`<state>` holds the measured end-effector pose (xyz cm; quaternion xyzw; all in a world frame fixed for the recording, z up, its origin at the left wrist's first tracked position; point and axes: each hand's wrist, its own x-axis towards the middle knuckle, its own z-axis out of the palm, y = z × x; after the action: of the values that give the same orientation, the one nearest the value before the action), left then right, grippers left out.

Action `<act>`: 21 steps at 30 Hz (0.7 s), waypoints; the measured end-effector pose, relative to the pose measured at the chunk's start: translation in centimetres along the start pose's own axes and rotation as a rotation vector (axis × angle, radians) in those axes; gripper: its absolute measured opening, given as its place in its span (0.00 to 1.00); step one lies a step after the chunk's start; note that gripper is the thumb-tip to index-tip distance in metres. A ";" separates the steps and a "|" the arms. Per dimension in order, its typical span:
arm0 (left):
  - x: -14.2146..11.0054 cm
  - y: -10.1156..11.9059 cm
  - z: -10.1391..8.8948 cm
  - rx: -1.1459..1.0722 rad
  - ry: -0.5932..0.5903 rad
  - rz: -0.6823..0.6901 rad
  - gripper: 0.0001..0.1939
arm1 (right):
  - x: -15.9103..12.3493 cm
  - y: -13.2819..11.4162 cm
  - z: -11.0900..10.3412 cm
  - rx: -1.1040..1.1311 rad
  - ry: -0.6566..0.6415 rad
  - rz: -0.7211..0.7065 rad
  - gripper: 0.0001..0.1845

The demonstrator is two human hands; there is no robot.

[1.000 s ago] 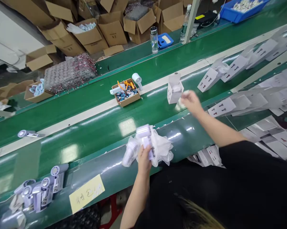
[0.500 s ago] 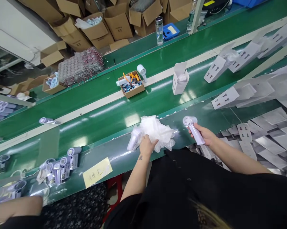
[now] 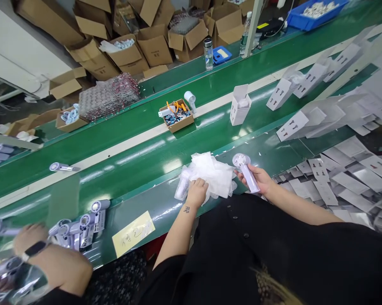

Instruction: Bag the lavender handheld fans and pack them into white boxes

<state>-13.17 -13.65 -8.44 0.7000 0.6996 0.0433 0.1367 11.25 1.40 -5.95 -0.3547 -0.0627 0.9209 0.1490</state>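
In my right hand [image 3: 263,181] is a lilac handheld fan [image 3: 251,178], gripped by its handle with the round head pointing up and away from me. My left hand [image 3: 197,192] rests at the near edge of a pile of white translucent plastic bags [image 3: 214,171], its fingers curled onto the top ones. Beside that hand, on the left, lies a bagged lilac fan [image 3: 182,184]; it touches the pile.
A co-worker's arm with a wristband [image 3: 34,248] reaches in at left near several lilac fans [image 3: 87,220]. A yellow paper note [image 3: 133,233] lies on the bench. Beyond are a small carton of parts [image 3: 179,123], an open white box [image 3: 240,106] and more white boxes [image 3: 294,125] at right.
My right hand has brought the fan left, closer to the bags. The fingers of my left hand have drawn together on the pile. A co-worker's hand has come in holding a fan.
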 end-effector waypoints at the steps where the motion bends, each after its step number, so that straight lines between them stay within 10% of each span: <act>1: 0.4 0.2 0.0 0.002 -0.046 -0.013 0.14 | 0.3 0.0 0.1 0.026 0.026 -0.011 0.16; 12: 3.5 7.0 1.2 -0.814 -0.040 -0.415 0.18 | -0.5 2.1 -0.8 0.082 0.256 -0.079 0.12; 21: 3.9 5.2 -0.9 -1.205 -0.067 -0.481 0.17 | -2.6 3.4 0.5 -0.203 -0.066 0.074 0.14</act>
<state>-8.24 -9.56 -6.81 0.3252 0.6854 0.3745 0.5331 11.98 -2.61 -4.65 -0.3397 -0.1473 0.9258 0.0761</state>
